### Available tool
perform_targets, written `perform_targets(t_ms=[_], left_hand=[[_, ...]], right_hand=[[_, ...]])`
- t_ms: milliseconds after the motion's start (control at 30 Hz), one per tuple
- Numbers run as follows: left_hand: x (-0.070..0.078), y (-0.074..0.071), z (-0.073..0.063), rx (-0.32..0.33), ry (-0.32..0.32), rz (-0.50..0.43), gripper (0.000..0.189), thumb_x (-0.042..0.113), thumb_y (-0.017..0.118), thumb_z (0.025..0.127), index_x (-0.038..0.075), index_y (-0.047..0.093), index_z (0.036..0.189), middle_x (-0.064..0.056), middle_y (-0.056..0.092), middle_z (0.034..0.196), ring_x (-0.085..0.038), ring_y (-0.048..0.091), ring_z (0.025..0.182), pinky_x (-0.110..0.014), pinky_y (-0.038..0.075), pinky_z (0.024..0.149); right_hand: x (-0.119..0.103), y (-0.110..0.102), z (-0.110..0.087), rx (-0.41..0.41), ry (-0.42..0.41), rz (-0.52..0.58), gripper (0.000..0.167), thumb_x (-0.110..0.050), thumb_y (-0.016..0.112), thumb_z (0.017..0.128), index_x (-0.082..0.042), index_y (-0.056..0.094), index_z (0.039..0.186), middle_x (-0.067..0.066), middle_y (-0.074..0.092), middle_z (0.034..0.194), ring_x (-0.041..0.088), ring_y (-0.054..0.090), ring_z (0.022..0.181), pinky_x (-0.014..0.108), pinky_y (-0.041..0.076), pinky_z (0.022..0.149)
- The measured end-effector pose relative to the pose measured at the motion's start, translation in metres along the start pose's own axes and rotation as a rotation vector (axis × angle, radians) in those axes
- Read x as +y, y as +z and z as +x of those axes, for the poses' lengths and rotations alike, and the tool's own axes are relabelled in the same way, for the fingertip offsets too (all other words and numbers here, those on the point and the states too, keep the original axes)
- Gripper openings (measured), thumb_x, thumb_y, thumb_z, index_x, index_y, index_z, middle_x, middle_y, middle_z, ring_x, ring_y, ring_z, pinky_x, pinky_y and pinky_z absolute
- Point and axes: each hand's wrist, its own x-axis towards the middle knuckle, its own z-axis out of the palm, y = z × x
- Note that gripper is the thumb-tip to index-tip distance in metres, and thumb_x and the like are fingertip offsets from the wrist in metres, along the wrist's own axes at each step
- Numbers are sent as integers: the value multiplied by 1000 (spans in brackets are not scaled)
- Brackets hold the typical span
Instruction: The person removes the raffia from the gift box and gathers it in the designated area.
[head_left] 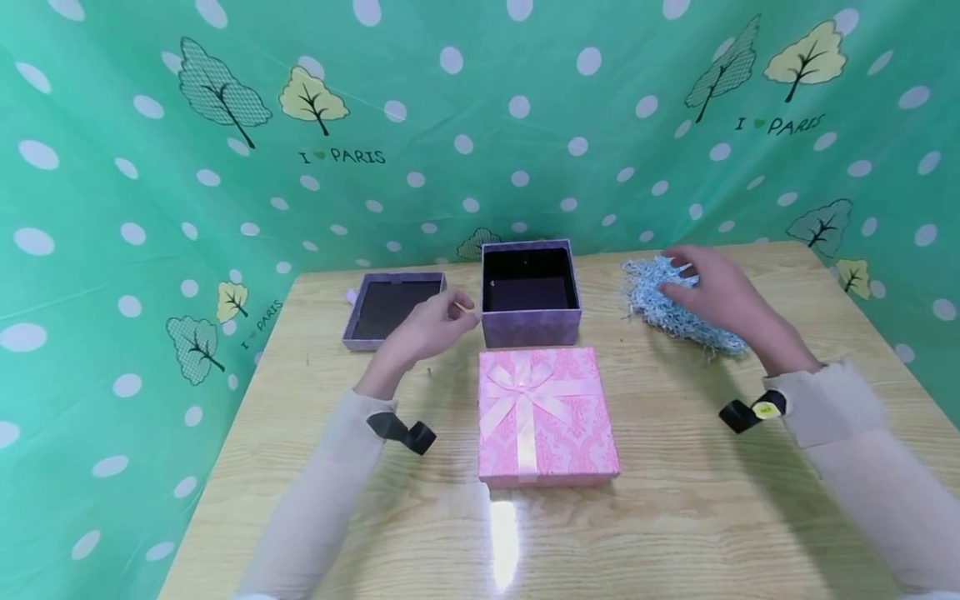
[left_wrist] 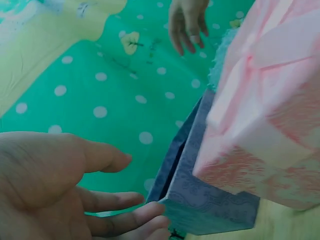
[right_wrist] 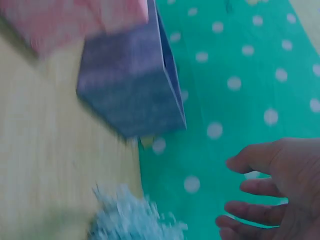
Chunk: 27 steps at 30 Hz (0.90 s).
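Observation:
At the back middle of the table stands a purple box (head_left: 531, 329), its top uncovered and its inside dark. My left hand (head_left: 438, 323) is beside its left wall, fingers loosely bent and holding nothing; in the left wrist view the fingertips come right up to the box's edge. Over a heap of blue shredded paper (head_left: 678, 312), my right hand (head_left: 716, 287) hovers with thumb and fingers spread and nothing between them. The right wrist view shows that hand (right_wrist: 270, 192) apart from the shreds (right_wrist: 132, 220). Directly in front of the purple box sits a pink gift box (head_left: 547, 417) with a ribbon bow.
A purple lid (head_left: 360, 343) lies inside-up to the left of the purple box, partly behind my left hand. A green dotted cloth (head_left: 450, 125) hangs behind and around the wooden table (head_left: 675, 508). Small bits of shred lie on the tabletop.

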Motion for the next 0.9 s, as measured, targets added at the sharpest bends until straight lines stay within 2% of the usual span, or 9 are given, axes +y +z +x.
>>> perform_targets(t_ms=[133,233,333,500,600,700,800,900], left_hand=[[-6,8,-11,-64,18,8,39,34,54,96,9,51,126,-8,60,109,-24,58,94,-33,50,75],[-11,14,-18,-118,9,-25,42,34,55,96,9,49,129,-9,60,109,-27,62,94,-32,52,75],[-15,20,-23,-179,-17,-122,46,32,55,96,6,45,132,-13,60,108,-30,65,94,-35,55,80],[-23,27,-31,-269,-56,-280,52,26,56,97,0,38,137,-19,58,106,-30,65,96,-40,57,86],[-28,31,-35,-313,-72,-334,54,25,56,97,0,34,139,-21,57,107,-30,65,94,-41,57,86],[-33,35,-38,-359,-69,-393,58,24,56,97,2,28,142,-20,56,106,-27,65,90,-40,57,86],[-36,38,-41,-406,-67,-439,65,23,59,95,6,21,145,-17,56,105,-23,64,89,-40,56,86],[-38,39,-43,-456,-65,-481,75,22,63,92,11,14,147,-16,53,108,-25,65,91,-41,56,87]], right_hand=[[-16,12,-11,-46,-15,84,51,-24,58,95,-2,42,139,24,52,129,41,53,115,56,48,90],[-24,22,-20,-102,-29,135,50,-27,58,96,-4,44,138,20,56,124,37,55,113,51,51,88],[-31,32,-29,-180,-40,193,51,-31,58,96,-5,44,137,17,57,122,33,56,112,46,53,87],[-39,49,-43,-335,-60,323,53,-27,59,95,-2,41,137,17,57,121,30,57,110,37,52,85],[-41,60,-51,-452,-20,422,59,-27,61,94,0,35,140,19,54,122,28,58,105,38,54,83],[-42,69,-57,-547,65,518,70,-29,62,93,-1,25,145,21,50,122,26,60,100,40,57,83],[-44,74,-62,-590,119,594,78,-29,63,93,-3,15,149,23,46,120,25,60,97,45,57,82],[-45,77,-65,-604,148,649,80,-26,63,93,-5,11,150,23,43,117,26,59,97,46,57,82]])
